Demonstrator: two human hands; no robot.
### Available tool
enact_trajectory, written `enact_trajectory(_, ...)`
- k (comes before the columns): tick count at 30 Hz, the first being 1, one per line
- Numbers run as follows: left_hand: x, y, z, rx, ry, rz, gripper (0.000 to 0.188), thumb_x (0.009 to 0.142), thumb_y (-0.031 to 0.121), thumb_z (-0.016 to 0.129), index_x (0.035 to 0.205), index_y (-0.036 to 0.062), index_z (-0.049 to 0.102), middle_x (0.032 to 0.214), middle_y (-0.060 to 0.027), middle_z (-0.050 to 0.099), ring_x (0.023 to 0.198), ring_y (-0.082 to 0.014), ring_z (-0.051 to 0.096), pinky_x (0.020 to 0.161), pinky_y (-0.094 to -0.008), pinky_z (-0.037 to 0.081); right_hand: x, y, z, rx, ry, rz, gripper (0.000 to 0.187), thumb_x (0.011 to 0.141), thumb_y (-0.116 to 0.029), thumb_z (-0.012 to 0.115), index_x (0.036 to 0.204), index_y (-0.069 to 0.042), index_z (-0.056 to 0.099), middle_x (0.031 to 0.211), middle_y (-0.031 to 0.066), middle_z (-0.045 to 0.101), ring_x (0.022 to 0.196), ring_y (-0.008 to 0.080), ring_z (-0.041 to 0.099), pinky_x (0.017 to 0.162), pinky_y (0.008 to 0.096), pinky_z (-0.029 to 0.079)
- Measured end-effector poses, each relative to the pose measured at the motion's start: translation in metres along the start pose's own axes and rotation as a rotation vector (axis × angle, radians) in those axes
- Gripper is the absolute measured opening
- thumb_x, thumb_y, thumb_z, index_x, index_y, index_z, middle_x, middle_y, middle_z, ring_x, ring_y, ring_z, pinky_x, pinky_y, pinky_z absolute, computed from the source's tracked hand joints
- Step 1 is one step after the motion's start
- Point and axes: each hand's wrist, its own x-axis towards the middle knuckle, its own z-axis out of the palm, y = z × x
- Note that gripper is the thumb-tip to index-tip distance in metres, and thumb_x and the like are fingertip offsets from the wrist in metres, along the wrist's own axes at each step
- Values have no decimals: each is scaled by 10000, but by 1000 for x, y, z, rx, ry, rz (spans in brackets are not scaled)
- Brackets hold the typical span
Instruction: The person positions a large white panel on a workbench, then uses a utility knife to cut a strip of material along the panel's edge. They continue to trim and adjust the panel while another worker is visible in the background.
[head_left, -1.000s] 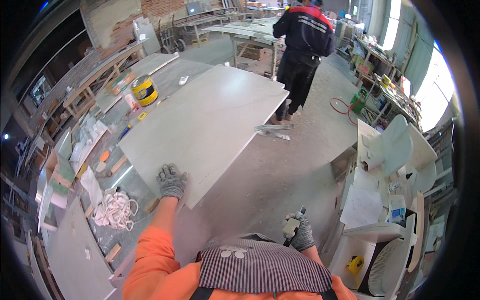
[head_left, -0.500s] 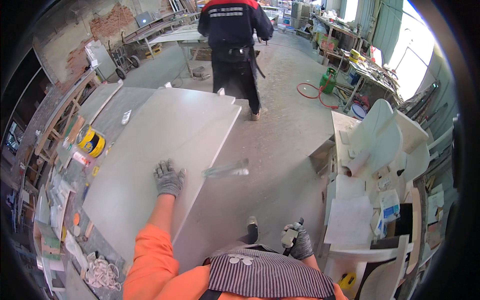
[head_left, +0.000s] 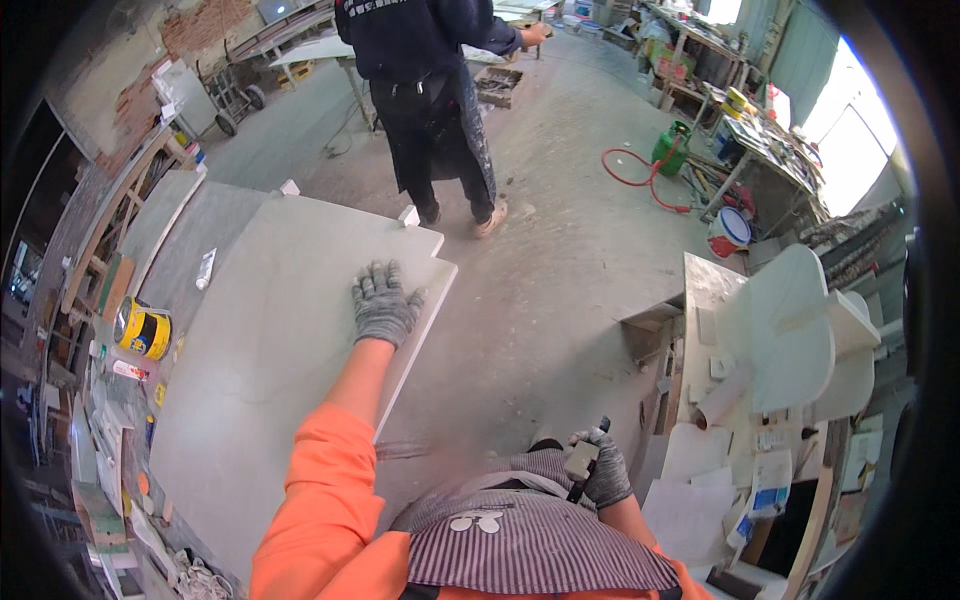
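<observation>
My left hand point(head_left: 387, 305), in a grey knitted glove, lies with spread fingers on a large pale slab point(head_left: 260, 340), close to its right edge. The slab has a stepped notch at its far right corner. Small white blocks point(head_left: 409, 216) stand at its far edge. In front of my striped apron point(head_left: 530, 548), my gloved right hand point(head_left: 608, 474) is closed round a small tool point(head_left: 580, 461) with a pale squarish block and a dark part. What kind of tool it is, I cannot make out.
A person point(head_left: 425, 110) in dark clothes stands beyond the slab. To the left are a yellow-and-black tin point(head_left: 143, 328) and a white tube point(head_left: 206, 269). On the right, a bench point(head_left: 705, 285) carries curved pale panels point(head_left: 790, 325). A green gas cylinder point(head_left: 671, 147) with red hose point(head_left: 640, 168) stands farther back.
My left hand has moved farther forward along the slab, toward its notched corner. My right hand keeps hold of the tool. The person ahead has turned, and one hand now shows out to the right.
</observation>
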Motion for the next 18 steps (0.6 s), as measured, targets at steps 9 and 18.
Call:
enact_trajectory(9,38,64,9,-63,96,240,687,886,491,441,1362,-1,377,1425,-260,323,1335,-416,285,1105,-541,167,133,-83,48,-99,-142,215,334,885,-377,535,917,-50,596,778,96,612,598,186,596,466,268,491)
enact_trajectory(18,6,143,-81,-820,-578,28,552,886,322,593,1293,-26,460,1298,-245,481,1228,-350,455,1029,-380,361,248,-163,86,-133,-301,344,267,879,-289,554,969,-40,586,842,72,606,713,187,616,520,273,504)
